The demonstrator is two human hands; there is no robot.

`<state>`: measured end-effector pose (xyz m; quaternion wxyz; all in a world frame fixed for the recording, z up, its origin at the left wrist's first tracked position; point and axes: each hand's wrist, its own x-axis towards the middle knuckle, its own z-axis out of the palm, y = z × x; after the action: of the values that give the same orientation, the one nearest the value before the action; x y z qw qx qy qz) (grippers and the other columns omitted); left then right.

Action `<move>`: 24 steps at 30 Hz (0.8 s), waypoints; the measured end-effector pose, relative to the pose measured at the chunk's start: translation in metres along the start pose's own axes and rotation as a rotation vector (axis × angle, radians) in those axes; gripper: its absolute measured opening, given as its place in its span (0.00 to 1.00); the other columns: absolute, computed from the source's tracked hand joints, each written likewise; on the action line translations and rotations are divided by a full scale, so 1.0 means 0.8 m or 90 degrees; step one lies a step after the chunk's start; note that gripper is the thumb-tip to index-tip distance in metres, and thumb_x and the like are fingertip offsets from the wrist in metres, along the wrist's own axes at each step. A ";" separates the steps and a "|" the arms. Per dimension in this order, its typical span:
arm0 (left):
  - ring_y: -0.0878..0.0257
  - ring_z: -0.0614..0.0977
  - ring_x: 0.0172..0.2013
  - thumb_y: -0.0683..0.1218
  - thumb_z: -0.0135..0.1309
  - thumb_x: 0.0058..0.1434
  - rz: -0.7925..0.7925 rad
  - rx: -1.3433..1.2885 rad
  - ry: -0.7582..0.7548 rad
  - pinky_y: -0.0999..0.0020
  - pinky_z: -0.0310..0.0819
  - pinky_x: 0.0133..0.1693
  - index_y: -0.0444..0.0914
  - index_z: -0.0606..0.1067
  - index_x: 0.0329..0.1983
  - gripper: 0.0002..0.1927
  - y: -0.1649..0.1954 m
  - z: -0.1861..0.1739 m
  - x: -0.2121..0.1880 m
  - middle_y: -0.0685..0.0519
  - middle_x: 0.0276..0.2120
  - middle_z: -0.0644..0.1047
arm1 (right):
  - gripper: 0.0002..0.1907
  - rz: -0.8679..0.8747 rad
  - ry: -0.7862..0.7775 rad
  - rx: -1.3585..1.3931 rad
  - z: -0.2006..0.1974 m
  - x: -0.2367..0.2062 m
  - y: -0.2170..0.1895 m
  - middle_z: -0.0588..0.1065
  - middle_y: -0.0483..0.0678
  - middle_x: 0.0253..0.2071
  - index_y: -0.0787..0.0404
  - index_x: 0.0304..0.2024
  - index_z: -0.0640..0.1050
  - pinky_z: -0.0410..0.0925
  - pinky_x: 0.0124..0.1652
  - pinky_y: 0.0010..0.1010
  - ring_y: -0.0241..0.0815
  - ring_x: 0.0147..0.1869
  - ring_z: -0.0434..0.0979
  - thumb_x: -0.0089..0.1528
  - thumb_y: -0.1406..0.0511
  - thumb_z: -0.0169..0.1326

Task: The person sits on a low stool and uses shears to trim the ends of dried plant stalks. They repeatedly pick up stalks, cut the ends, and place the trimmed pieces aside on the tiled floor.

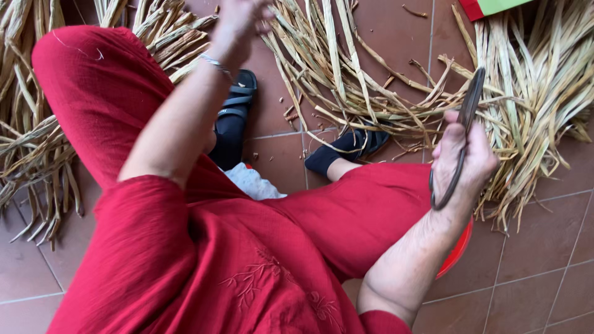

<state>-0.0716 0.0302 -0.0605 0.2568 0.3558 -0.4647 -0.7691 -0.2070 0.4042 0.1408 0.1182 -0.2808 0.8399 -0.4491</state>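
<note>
Fingers of your right hand (465,162) are wrapped tight around the looped handles of a pair of dark metal scissors (461,139), whose closed blades point up and away from you toward the dried leaves. Your left hand (242,17) is raised at the top of the view, blurred and partly cut off by the edge, so you cannot tell whether its fingers are together or apart, or whether they hold anything; it sits just beside the nearest strands of the pale, straw-coloured dried leaf strips (346,80) that fan across the floor in front of you. A thin silver bangle (216,64) circles that wrist. More of the same dried strips lie in a thick pile (538,93) to your right, close behind the scissors, and another heap (31,142) lies to your left, beside your knee. You sit in red cloth garments (154,247), with dark socks and black sandals (238,99) on your feet, on a reddish-brown tiled floor (544,272). A red plastic rim (456,253) shows under your right forearm. A red and green flat object (489,7) lies at the top right corner.
</note>
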 end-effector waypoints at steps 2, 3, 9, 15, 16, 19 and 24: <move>0.64 0.76 0.31 0.43 0.57 0.64 -0.139 0.062 0.047 0.61 0.67 0.30 0.32 0.74 0.44 0.10 -0.063 0.002 0.013 0.52 0.32 0.73 | 0.33 0.019 -0.003 -0.020 -0.002 -0.003 -0.003 0.68 0.38 0.27 0.67 0.56 0.79 0.61 0.28 0.20 0.27 0.29 0.68 0.73 0.42 0.52; 0.65 0.76 0.31 0.44 0.59 0.60 -0.198 0.094 0.116 0.63 0.69 0.30 0.35 0.73 0.48 0.15 -0.087 0.002 0.015 0.53 0.34 0.75 | 0.34 0.029 -0.005 -0.030 -0.003 -0.006 -0.006 0.68 0.38 0.26 0.67 0.56 0.79 0.60 0.28 0.20 0.27 0.28 0.68 0.72 0.42 0.52; 0.58 0.80 0.44 0.49 0.70 0.49 -0.266 0.227 0.334 0.59 0.80 0.42 0.34 0.69 0.58 0.36 -0.155 0.006 0.013 0.48 0.46 0.78 | 0.36 0.048 0.006 -0.125 -0.016 -0.024 -0.027 0.68 0.39 0.25 0.66 0.55 0.80 0.62 0.28 0.20 0.28 0.27 0.69 0.69 0.40 0.52; 0.53 0.82 0.44 0.48 0.75 0.40 -0.247 0.283 0.395 0.61 0.78 0.44 0.31 0.68 0.56 0.42 -0.172 0.026 0.038 0.44 0.44 0.78 | 0.36 0.054 -0.009 -0.144 -0.019 -0.038 -0.035 0.70 0.39 0.26 0.66 0.55 0.79 0.63 0.32 0.21 0.27 0.26 0.70 0.69 0.40 0.51; 0.54 0.83 0.42 0.50 0.75 0.42 -0.286 0.309 0.375 0.62 0.78 0.44 0.30 0.72 0.53 0.38 -0.172 0.028 0.041 0.44 0.42 0.79 | 0.36 0.046 -0.014 -0.151 -0.019 -0.038 -0.036 0.69 0.39 0.25 0.66 0.56 0.80 0.63 0.32 0.21 0.27 0.27 0.69 0.69 0.40 0.52; 0.57 0.84 0.38 0.51 0.73 0.47 -0.363 0.356 0.337 0.63 0.79 0.44 0.29 0.79 0.47 0.29 -0.167 0.033 0.044 0.46 0.37 0.81 | 0.35 0.025 -0.025 -0.169 -0.023 -0.032 -0.040 0.69 0.40 0.25 0.66 0.56 0.80 0.63 0.32 0.21 0.28 0.29 0.69 0.69 0.41 0.52; 0.53 0.84 0.33 0.37 0.64 0.44 -0.261 0.168 0.403 0.59 0.82 0.36 0.30 0.71 0.45 0.24 -0.153 0.041 0.026 0.46 0.34 0.80 | 0.34 -0.001 -0.044 -0.175 -0.028 -0.020 -0.043 0.70 0.39 0.26 0.65 0.56 0.80 0.63 0.33 0.22 0.27 0.30 0.69 0.68 0.42 0.52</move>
<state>-0.1180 0.0859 -0.1661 0.1806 0.6907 -0.3768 -0.5902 -0.1918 0.4136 0.1812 0.1072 -0.3106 0.8887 -0.3198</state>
